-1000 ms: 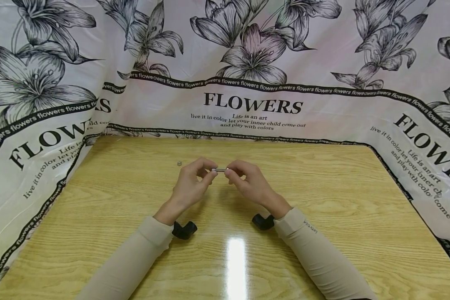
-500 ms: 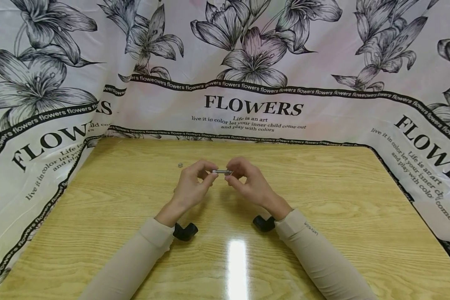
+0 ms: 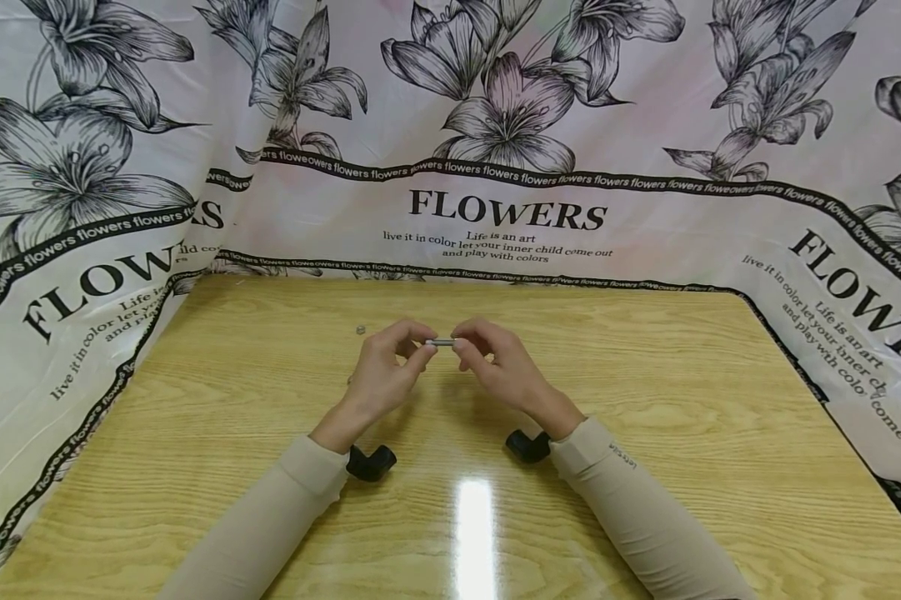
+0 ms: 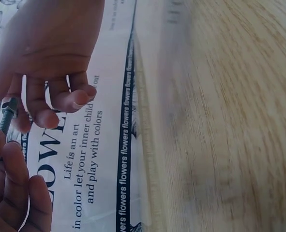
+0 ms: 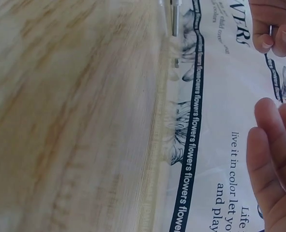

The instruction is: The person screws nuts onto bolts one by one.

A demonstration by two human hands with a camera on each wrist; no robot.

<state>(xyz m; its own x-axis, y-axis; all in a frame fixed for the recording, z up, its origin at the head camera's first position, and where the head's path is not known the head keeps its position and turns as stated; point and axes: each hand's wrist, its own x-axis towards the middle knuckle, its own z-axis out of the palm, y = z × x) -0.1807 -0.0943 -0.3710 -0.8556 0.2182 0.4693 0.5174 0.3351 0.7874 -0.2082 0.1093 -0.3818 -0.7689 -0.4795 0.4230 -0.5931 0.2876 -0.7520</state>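
Note:
A small metal bolt (image 3: pixel 441 342) lies level between my two hands, above the table. The fingertips of my left hand (image 3: pixel 382 367) pinch its left end. In the left wrist view the same bolt (image 4: pixel 7 121) shows a threaded shank, with a nut (image 4: pixel 9 104) at the end by my right hand (image 4: pixel 51 43). Thumb and index finger of my right hand (image 3: pixel 504 362) pinch at that nut. Its other fingers hang loosely curled. In the right wrist view the bolt is out of sight, and only parts of my left hand (image 5: pixel 276 29) and right hand (image 5: pixel 273 169) show.
A small metal nut (image 3: pixel 360 330) sits on the wooden table (image 3: pixel 645 375), left of my hands. Black curved pieces (image 3: pixel 372 463) show at both wrists. A flower-printed curtain (image 3: pixel 506 217) stands behind the table and along both sides.
My right fingers parted slightly at the bolt's end half a second ago, baring more of it, and now close over that end again. The left hand keeps its hold.

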